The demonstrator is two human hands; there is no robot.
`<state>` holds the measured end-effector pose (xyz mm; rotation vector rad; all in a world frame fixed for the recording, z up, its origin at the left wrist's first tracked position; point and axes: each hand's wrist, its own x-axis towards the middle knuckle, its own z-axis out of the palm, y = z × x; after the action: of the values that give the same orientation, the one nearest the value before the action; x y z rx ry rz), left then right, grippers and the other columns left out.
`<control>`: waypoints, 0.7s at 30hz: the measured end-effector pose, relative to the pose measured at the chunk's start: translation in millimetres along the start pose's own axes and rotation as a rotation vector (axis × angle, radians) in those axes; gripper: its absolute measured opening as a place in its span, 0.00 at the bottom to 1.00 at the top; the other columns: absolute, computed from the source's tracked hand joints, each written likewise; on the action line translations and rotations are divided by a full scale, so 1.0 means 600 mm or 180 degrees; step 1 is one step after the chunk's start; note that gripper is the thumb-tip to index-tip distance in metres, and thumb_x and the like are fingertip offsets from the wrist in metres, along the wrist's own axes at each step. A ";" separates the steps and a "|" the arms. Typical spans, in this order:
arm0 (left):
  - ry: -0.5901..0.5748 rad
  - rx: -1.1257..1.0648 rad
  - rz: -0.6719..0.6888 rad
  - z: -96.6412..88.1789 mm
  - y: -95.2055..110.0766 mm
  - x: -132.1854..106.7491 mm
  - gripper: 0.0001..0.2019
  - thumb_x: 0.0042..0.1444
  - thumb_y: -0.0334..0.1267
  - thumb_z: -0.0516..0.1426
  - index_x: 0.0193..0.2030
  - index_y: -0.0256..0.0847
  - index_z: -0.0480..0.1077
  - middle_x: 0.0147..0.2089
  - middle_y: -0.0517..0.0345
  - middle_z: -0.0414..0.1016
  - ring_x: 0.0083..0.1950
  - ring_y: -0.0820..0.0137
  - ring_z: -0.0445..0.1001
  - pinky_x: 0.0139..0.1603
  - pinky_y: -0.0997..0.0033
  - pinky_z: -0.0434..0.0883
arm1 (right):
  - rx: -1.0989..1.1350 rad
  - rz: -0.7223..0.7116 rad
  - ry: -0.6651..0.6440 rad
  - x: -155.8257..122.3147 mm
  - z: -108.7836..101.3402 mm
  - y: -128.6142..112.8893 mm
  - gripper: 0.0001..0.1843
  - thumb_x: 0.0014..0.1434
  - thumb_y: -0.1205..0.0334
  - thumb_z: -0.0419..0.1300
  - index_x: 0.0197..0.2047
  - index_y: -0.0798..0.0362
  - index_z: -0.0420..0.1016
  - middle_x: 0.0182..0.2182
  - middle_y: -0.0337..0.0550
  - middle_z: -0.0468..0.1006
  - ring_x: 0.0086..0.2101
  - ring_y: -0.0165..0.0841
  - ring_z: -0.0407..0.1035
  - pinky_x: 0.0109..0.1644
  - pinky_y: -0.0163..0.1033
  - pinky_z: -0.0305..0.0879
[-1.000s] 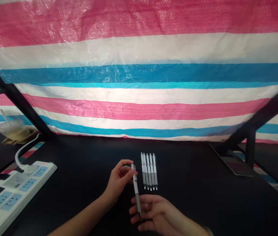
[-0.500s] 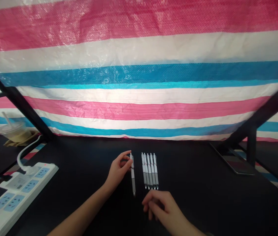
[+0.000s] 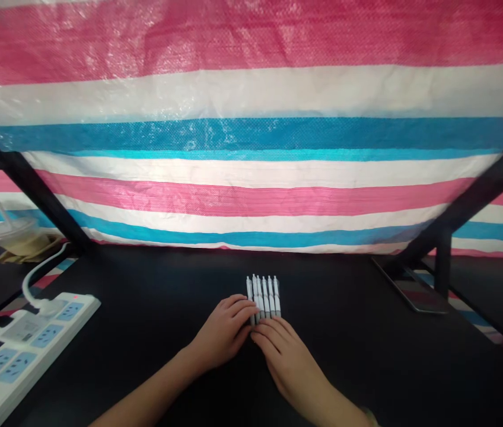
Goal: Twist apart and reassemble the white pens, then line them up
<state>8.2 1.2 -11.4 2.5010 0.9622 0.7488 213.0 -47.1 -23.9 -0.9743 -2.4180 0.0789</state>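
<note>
Several white click pens point(image 3: 266, 295) with grey grips lie side by side on the black table, clips toward the far side. At the row's left edge is one more pen point(image 3: 248, 287) of the same kind, close against the others. My left hand point(image 3: 222, 333) is closed at this leftmost pen, its fingers over the lower part. My right hand point(image 3: 290, 356) lies across the lower ends of the row, fingers stretched out and side by side, touching the pens. The pens' tips are hidden by my hands, which nearly meet there.
A white power strip point(image 3: 29, 350) with a plugged-in cable lies at the left. A dark flat tablet-like device point(image 3: 416, 290) rests at the right by a black frame leg point(image 3: 442, 261). A plastic cup point(image 3: 11, 234) stands at far left. Striped sheeting point(image 3: 251, 201) hangs behind the table.
The single pen, earlier apart on the left in my left hand, is now against the row. My left hand has slid down the pen, and my right hand has come up onto the lower ends.
</note>
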 end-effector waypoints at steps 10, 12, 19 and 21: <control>0.0069 -0.0053 -0.0105 -0.011 -0.012 -0.004 0.18 0.62 0.26 0.49 0.55 0.43 0.71 0.57 0.45 0.72 0.59 0.58 0.68 0.60 0.54 0.68 | -0.0434 -0.0177 -0.0080 -0.004 0.014 0.003 0.19 0.64 0.74 0.52 0.55 0.56 0.73 0.53 0.51 0.78 0.55 0.47 0.68 0.61 0.59 0.64; 0.0056 -0.0055 -0.0104 -0.009 -0.011 -0.003 0.18 0.62 0.26 0.50 0.55 0.43 0.71 0.57 0.45 0.72 0.59 0.58 0.67 0.61 0.53 0.68 | -0.0480 -0.0261 0.0012 -0.003 0.017 0.003 0.16 0.65 0.73 0.53 0.54 0.56 0.74 0.48 0.51 0.80 0.51 0.45 0.71 0.61 0.59 0.64; 0.0131 -0.0232 -0.0094 -0.015 -0.005 -0.001 0.20 0.62 0.26 0.50 0.59 0.44 0.68 0.56 0.47 0.72 0.58 0.59 0.68 0.61 0.54 0.67 | -0.0422 -0.0521 0.0061 0.007 0.006 -0.002 0.13 0.64 0.76 0.53 0.46 0.57 0.77 0.39 0.50 0.81 0.43 0.41 0.72 0.56 0.52 0.68; 0.0283 -0.0331 -0.0158 -0.019 -0.005 -0.001 0.20 0.62 0.27 0.50 0.59 0.45 0.68 0.55 0.47 0.73 0.57 0.60 0.69 0.60 0.56 0.67 | -0.0410 -0.0658 0.0001 0.009 0.001 -0.004 0.13 0.64 0.76 0.53 0.44 0.58 0.77 0.38 0.51 0.81 0.42 0.41 0.72 0.57 0.52 0.67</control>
<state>-0.4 4.3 -4.1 2.3638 0.9854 0.8776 207.9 -45.2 -21.4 -0.7723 -2.5341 -0.1521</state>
